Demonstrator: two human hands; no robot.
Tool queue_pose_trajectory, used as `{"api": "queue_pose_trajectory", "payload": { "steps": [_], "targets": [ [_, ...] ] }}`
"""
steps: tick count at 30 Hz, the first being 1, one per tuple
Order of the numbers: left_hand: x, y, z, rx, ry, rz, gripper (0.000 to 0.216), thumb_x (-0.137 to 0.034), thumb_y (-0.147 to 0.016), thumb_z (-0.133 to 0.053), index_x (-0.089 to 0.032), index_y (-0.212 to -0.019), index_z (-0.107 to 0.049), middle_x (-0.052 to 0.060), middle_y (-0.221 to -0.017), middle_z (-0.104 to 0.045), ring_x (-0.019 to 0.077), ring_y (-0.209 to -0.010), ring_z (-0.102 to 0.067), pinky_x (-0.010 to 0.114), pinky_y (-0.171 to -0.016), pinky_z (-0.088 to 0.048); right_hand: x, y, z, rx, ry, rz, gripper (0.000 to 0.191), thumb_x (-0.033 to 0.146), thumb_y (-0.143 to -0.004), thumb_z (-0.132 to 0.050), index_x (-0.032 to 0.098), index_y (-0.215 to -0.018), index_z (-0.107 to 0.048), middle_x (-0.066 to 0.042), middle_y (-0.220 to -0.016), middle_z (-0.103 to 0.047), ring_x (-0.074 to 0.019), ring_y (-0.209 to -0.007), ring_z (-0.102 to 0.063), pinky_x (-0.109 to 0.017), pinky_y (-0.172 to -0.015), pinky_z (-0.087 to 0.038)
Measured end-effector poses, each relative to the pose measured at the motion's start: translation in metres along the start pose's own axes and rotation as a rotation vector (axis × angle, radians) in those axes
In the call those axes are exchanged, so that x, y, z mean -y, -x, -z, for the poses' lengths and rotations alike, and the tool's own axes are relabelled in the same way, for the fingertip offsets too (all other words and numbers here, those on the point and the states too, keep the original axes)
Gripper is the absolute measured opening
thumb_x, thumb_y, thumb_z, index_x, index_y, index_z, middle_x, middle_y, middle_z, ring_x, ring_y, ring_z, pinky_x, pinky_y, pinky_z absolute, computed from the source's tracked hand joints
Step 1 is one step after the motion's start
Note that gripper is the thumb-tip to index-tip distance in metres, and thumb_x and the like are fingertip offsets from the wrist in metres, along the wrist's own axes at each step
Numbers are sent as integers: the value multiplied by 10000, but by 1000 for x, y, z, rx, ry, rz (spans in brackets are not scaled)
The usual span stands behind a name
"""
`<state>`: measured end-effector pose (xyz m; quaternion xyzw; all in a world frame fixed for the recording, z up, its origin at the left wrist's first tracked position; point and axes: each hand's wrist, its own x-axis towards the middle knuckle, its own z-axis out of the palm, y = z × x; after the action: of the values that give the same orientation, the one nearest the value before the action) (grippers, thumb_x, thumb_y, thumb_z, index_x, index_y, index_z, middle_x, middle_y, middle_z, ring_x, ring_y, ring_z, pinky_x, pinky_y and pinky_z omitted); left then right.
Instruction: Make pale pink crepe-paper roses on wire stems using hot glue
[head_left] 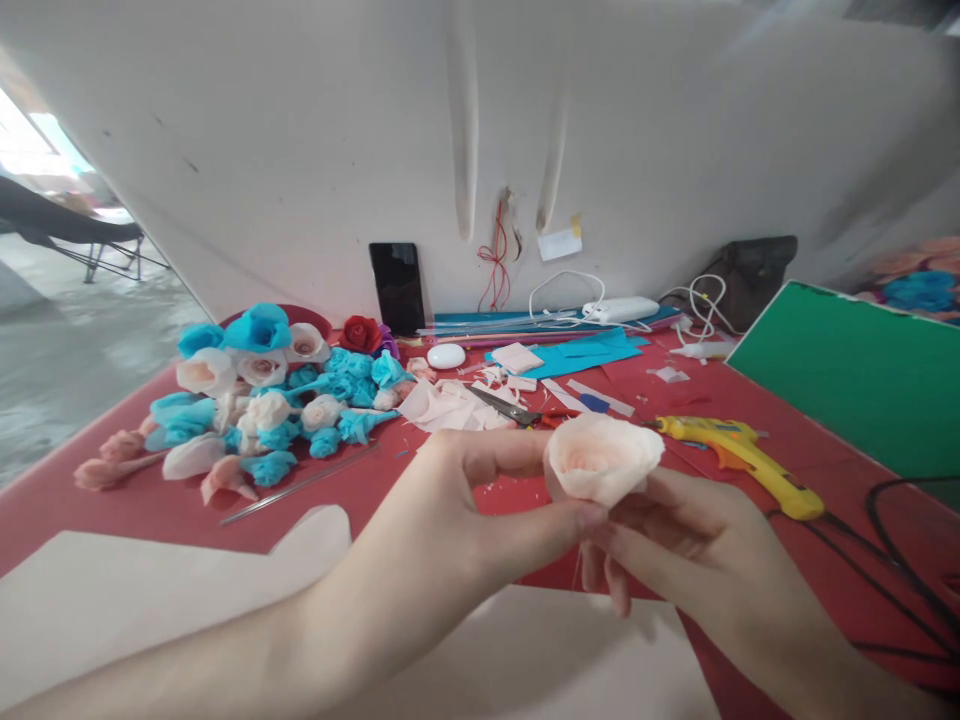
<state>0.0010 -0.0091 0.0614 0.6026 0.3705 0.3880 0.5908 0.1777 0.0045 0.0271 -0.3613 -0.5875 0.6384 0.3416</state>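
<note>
A pale pink paper rose (607, 458) is held up above the red table, its cupped petals facing up. My left hand (480, 510) grips its left side, with the thumb at the base and the fingers behind the petals. From the right, my right hand (697, 550) pinches the underside, its thumb tip meeting the left thumb. Both hands are closed on the flower, and part of its base is hidden by them. Just behind lie scissors (502, 405) on pale paper scraps (450, 408). A yellow glue gun (742, 455) rests to the right.
Blue, white and pink paper flowers (262, 410) crowd the left of the red table (45, 510). Pale sheets (150, 590) lie in front. A phone (397, 288) leans on the wall. A green board (862, 380) and black cables (892, 560) occupy the right.
</note>
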Motion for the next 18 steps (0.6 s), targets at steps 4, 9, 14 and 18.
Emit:
{"api": "queue_pose_trajectory", "payload": {
  "steps": [4, 9, 14, 18],
  "targets": [
    [-1, 1, 0, -6, -28, 16, 152, -182, -850, -585, -224, -786, -716, -44, -693, -660, 114, -732, -642, 165, -722, -524, 10, 4, -7, -82, -25, -79, 168, 219, -720, -704, 164, -876, -674, 18, -589, -591, -67, -519, -543, -139, -492, -449],
    [-6, -1, 0, 23, -1, 35, 195, -155, -846, -578, -245, -781, -738, -46, -656, -657, 111, -714, -646, 160, -712, -521, 13, 3, -9, -96, -26, -83, 152, 199, -723, -696, 168, -872, -686, 22, -599, -595, -57, -524, -547, -129, -498, -442],
    [-10, -2, -1, 39, 27, 94, 234, -118, -838, -562, -245, -847, -758, -28, -644, -637, 133, -725, -641, 191, -699, -530, 1, 0, 1, 10, 48, 13, 192, 283, -802, -646, 159, -945, -679, 1, -613, -592, -78, -524, -567, -139, -474, -469],
    [-9, -1, 0, 36, 44, 44, 262, -107, -836, -575, -293, -850, -760, -53, -630, -639, 103, -684, -640, 168, -717, -524, -2, 0, 4, -7, 66, 18, 199, 285, -810, -643, 164, -963, -682, 3, -602, -595, -80, -530, -577, -135, -483, -476]
  ]
}}
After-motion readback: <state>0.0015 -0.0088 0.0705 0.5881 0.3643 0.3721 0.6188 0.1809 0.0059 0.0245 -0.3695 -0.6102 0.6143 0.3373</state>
